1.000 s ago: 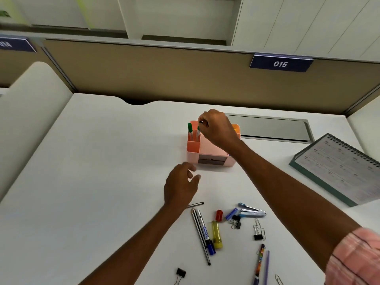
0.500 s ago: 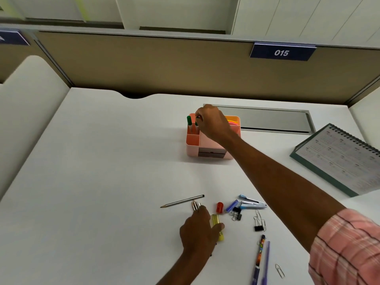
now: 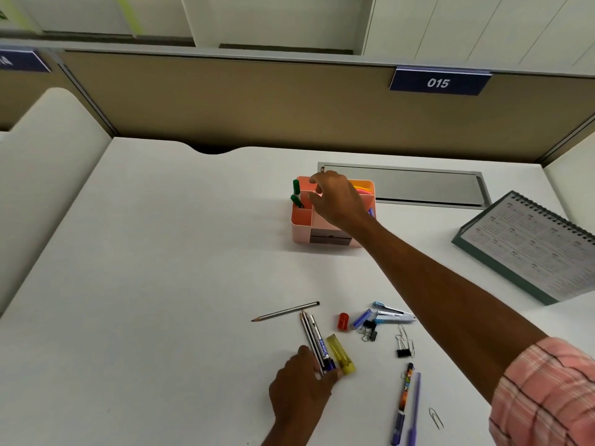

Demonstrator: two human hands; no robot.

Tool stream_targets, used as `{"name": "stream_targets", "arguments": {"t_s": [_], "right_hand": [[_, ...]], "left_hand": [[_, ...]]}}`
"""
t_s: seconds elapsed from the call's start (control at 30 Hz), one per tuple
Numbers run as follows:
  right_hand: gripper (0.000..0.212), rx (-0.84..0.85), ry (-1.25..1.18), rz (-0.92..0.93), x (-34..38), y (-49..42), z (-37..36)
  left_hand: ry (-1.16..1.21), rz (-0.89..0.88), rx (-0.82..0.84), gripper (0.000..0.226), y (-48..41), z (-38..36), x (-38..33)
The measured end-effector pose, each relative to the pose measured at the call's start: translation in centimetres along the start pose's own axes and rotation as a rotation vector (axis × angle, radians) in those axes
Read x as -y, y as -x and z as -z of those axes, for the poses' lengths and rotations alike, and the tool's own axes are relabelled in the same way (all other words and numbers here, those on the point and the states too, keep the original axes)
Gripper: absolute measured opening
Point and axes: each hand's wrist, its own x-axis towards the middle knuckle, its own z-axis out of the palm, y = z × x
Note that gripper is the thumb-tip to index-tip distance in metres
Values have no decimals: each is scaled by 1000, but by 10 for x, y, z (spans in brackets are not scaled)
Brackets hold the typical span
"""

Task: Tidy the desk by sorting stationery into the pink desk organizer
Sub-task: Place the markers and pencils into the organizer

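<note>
Head view: 2 green markers (image 3: 297,196) in pink desk organizer (image 3: 301,222) at bench (image 3: 161,252) rear, my right hand (image 3: 338,204) above it w/ fingers (image 3: 318,181) loose + empty, left hand (image 3: 299,391) gripping pencils (image 3: 307,329) + blue marker (image 3: 320,341), most stationery unsorted.

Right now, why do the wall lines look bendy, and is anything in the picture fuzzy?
Head view: the wide lens curves the divider's top edge; the light is soft and even, with only a faint shadow beside the pink desk organizer; the right hand over it looks a little soft; the calendar print is too fuzzy to read, but the 015 sign is readable.
</note>
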Motion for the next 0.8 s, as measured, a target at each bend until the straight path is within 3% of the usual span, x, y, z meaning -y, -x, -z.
{"name": "stream_targets", "arguments": {"t_s": [0.2, 0.43, 0.8], "right_hand": [[36, -44, -25, -26, -9, 10, 8], [31, -66, -18, -34, -23, 29, 17], [25, -13, -28, 55, -23, 67, 23]], "left_hand": [[-65, -31, -21, 39, 0, -1, -4], [-92, -26, -20, 49, 1, -2, -6], [-16, -61, -112, 25, -1, 5, -3]]}}
